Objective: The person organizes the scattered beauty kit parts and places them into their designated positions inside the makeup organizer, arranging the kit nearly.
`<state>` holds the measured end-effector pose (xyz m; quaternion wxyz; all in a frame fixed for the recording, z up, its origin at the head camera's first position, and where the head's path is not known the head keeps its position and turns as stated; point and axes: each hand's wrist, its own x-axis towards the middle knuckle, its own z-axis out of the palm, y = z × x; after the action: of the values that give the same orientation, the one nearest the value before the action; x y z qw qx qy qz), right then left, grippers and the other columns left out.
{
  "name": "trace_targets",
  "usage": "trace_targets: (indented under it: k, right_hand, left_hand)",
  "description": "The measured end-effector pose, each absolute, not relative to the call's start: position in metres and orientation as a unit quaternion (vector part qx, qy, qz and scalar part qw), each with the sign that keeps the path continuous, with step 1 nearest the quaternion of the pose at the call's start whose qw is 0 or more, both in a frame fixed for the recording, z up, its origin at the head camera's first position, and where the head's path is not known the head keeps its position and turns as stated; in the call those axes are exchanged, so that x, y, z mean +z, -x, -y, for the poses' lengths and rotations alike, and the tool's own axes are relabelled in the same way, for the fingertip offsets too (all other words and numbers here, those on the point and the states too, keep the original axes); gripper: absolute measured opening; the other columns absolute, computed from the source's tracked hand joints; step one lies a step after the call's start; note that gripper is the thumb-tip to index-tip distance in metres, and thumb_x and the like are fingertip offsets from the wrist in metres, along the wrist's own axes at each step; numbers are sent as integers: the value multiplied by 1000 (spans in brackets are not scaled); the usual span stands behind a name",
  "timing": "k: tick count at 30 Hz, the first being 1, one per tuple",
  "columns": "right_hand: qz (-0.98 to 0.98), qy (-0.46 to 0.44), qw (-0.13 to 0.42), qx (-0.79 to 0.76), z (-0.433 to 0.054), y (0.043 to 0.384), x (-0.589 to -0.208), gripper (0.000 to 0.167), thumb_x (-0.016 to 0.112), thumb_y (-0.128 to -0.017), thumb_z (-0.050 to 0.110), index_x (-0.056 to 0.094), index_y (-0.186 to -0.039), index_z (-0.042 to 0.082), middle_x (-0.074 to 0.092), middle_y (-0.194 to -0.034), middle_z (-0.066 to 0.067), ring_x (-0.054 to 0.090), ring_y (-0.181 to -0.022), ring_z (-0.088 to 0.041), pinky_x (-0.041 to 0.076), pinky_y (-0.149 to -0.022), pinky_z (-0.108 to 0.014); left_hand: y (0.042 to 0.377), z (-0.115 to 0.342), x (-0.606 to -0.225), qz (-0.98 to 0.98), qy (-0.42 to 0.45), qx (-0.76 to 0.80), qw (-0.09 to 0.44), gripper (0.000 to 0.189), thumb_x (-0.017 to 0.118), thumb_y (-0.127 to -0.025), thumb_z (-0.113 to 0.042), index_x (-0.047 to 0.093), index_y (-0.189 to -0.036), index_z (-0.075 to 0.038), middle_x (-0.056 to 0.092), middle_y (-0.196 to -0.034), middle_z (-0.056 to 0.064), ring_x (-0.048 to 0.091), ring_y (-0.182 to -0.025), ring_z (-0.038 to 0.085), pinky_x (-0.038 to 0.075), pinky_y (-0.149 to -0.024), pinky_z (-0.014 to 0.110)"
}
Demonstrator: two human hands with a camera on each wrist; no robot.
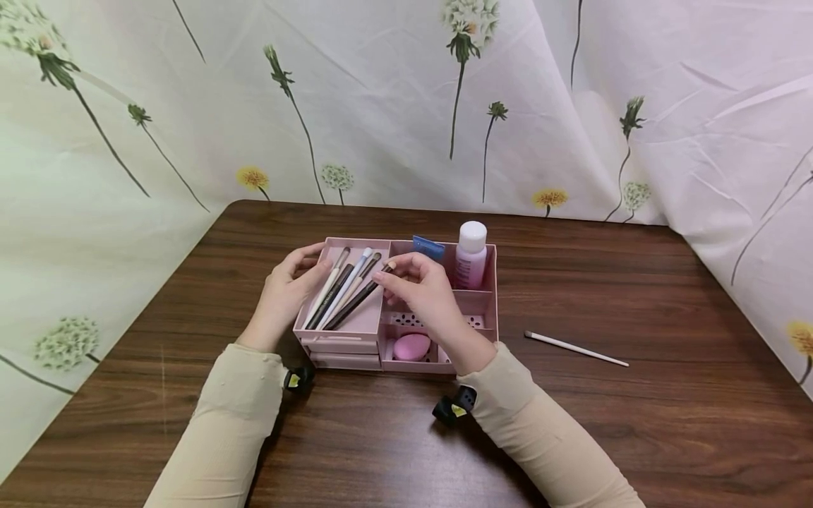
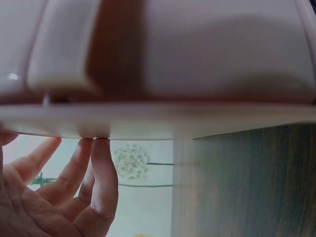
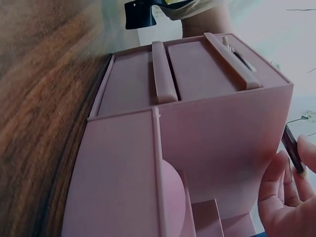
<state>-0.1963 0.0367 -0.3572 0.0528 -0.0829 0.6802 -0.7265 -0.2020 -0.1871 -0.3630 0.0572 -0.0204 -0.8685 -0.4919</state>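
Observation:
A pink makeup organizer (image 1: 346, 346) stands on the table. Several makeup brushes (image 1: 332, 291) lie slanted in its top left tray. My right hand (image 1: 424, 288) pinches the upper end of a dark-handled makeup brush (image 1: 356, 303) between thumb and fingers, over the tray's right wall; its lower end reaches the tray's front. The right wrist view also shows this dark brush (image 3: 292, 148) between the fingertips. My left hand (image 1: 286, 289) touches the organizer's left side near the back, thumb at the rim. In the left wrist view its fingers (image 2: 103, 182) press against the wall.
A white-capped bottle (image 1: 471, 261) and a blue tube (image 1: 428, 247) stand in the organizer's back right compartment. A pink makeup sponge (image 1: 411, 347) sits in the front one. A white makeup brush (image 1: 578, 348) lies on the wooden table (image 1: 635, 416) to the right. Floral cloth (image 1: 394, 141) hangs behind.

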Motion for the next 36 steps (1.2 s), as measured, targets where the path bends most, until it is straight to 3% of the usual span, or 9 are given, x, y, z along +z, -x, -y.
trace_targets:
  k: [8, 15, 20, 24, 28, 31, 36]
  right_hand:
    - [-723, 96, 61, -682, -37, 202, -359, 37, 73, -89, 12, 66, -124, 2, 54, -75, 3, 52, -60, -8, 45, -59, -25]
    - [-741, 111, 96, -655, -37, 204, -358, 50, 71, -91, 10, 57, -139, 5, 56, -79, 1, 53, -63, -11, 48, -62, -27]
    - [-787, 165, 104, -586, -40, 204, -353, 58, 70, -93, 17, 49, -147, 10, 53, -82, 1, 49, -69, -12, 43, -63, -25]
    - [-789, 177, 107, -578, -42, 203, -351, 57, 68, -94, 19, 48, -147, 12, 51, -82, 0, 51, -71, -14, 43, -63, -24]
    - [-767, 160, 103, -612, -45, 200, -351, 51, 67, -95, 15, 52, -144, 13, 53, -85, -2, 56, -73, -23, 51, -67, -32]
    - [-752, 156, 91, -634, -46, 197, -349, 48, 67, -95, 14, 55, -141, 12, 56, -86, -2, 58, -73, -23, 54, -70, -37]
    - [-733, 163, 85, -655, -49, 192, -347, 44, 66, -95, 13, 58, -138, 9, 60, -87, -2, 59, -73, -14, 55, -71, -32]
  left_hand:
    - [202, 186, -363, 869, 17, -491, 58, 52, 56, -100, -37, 50, -145, -11, 58, -132, 24, 56, -120, 35, 40, -101, 45]
    - [203, 186, -363, 870, 19, -490, 63, 51, 57, -100, -35, 51, -145, -11, 59, -130, 24, 56, -118, 34, 40, -100, 43]
    - [202, 187, -363, 870, 18, -490, 59, 52, 56, -100, -37, 50, -145, -11, 57, -132, 24, 55, -120, 36, 40, -102, 47]
    - [202, 187, -363, 870, 15, -490, 56, 53, 56, -100, -38, 49, -145, -11, 57, -132, 24, 55, -120, 36, 40, -102, 47]
    - [201, 186, -362, 870, 16, -490, 59, 51, 56, -100, -35, 50, -145, -11, 58, -130, 24, 56, -118, 34, 40, -100, 44]
    - [201, 186, -362, 869, 18, -492, 62, 51, 56, -100, -35, 50, -145, -11, 58, -130, 24, 56, -119, 34, 40, -100, 44]
    - [201, 187, -363, 868, 16, -492, 58, 52, 56, -100, -36, 50, -145, -11, 58, -131, 24, 55, -120, 35, 40, -102, 45]
